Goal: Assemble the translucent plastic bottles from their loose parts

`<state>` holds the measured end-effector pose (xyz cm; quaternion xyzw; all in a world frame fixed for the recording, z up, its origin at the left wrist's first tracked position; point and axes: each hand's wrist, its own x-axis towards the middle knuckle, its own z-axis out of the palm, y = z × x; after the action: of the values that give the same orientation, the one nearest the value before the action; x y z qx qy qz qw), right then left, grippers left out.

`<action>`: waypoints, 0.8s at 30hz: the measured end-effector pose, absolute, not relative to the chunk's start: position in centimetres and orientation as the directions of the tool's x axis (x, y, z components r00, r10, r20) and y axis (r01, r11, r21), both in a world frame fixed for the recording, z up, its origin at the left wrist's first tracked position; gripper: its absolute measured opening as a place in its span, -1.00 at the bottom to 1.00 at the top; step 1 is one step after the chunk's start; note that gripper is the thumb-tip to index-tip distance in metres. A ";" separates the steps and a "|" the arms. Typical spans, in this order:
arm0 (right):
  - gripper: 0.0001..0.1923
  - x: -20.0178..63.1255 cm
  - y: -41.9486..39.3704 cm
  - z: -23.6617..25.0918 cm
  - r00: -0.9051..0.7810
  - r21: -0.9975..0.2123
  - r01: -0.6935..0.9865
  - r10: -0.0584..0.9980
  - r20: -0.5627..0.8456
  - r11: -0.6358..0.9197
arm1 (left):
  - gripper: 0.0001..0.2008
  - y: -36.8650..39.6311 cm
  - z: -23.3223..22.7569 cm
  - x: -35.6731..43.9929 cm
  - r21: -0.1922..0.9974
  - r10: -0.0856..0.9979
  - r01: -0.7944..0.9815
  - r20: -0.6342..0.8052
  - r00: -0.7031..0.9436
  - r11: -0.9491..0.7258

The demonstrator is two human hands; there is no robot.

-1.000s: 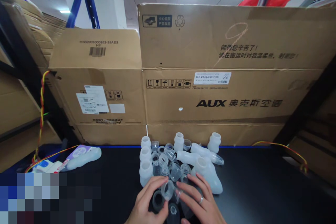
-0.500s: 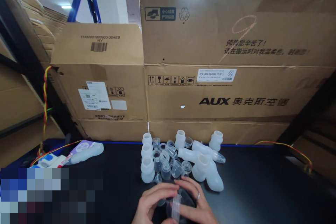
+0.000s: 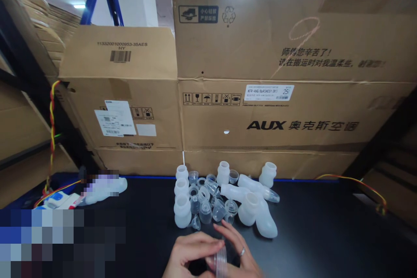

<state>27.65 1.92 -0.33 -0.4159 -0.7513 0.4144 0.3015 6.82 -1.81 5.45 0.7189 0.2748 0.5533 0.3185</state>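
At the bottom middle, my left hand is closed, its fingers and thumb pinching a clear plastic ring-shaped piece with a ridged side. Pressed against the same piece from the right is my right hand, with a ring on one finger and its upper fingers stretched forward. The frame's lower edge cuts off part of the piece. Just beyond my fingertips lies a cluster of small clear plastic cups and caps. A small clear funnel-like part is nearest my left hand.
Several milky-white bottle-like pieces stand left of the cluster. White curved tubes lie to the right, by another upright piece. Cardboard walls the back of the black table. Packets and a pale object lie far left.
My hands have drawn slightly back and closer together around the clear piece. More of the small parts behind the fingers show now. The view has shifted a little.
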 end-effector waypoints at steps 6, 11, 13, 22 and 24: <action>-0.55 28.6 3.3 0.1 -0.518 -0.481 0.229 0.525 0.676 0.846 | -0.51 -2.7 8.0 6.3 0.701 0.737 0.236 0.662 0.134 -0.673; -0.57 29.9 3.8 2.7 -0.597 -0.298 0.327 0.440 0.670 0.897 | -0.63 -3.3 9.3 3.9 0.603 0.694 0.533 0.719 -0.039 -0.593; -0.56 30.0 3.8 3.1 -0.644 -0.293 0.337 0.446 0.622 0.895 | -0.65 -2.9 9.5 2.7 0.581 0.691 0.618 0.718 -0.082 -0.530; -0.52 29.5 4.7 0.1 -0.704 -0.240 0.310 0.392 0.592 0.920 | -0.53 -0.8 9.0 1.0 0.654 0.757 0.691 0.609 -0.238 -0.309; -0.48 29.5 4.8 -0.5 -0.699 -0.228 0.324 0.395 0.596 0.918 | -0.48 -0.6 8.7 1.2 0.629 0.736 0.709 0.636 -0.233 -0.320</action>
<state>29.45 4.81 -0.55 -0.1952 -0.9203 0.0528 0.3349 1.24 -0.58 8.70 0.6191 0.5831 0.5258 0.0129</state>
